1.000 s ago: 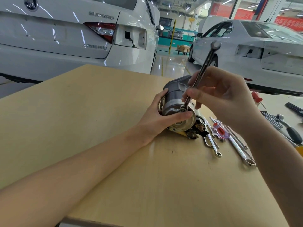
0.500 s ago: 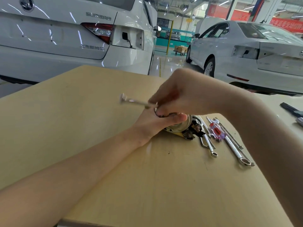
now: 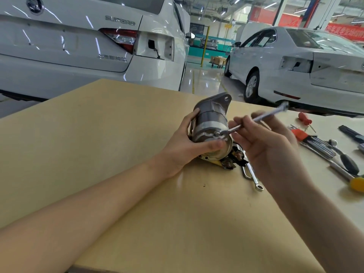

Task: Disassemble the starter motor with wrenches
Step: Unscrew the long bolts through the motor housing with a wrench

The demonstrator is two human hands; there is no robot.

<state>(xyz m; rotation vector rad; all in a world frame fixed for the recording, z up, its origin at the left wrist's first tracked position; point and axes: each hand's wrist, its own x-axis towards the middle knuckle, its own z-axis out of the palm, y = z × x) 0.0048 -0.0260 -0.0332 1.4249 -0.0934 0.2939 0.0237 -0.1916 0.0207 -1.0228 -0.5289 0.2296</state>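
With the left hand (image 3: 184, 142) gripping the motor (image 3: 211, 127) near the table's (image 3: 98, 134) far edge, the right hand (image 3: 264, 142), pinching the wrench (image 3: 256, 120), should keep it seated squarely on the bolt (image 3: 217, 133).

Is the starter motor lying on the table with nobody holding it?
No, the left hand grips the starter motor while the right hand holds a wrench against it.

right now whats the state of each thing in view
grey cylindrical starter motor: lying on the table, gripped by left hand
silver wrench: held in right hand, head on a bolt at the motor's end
spare chrome wrenches: lying loose on tan wooden table
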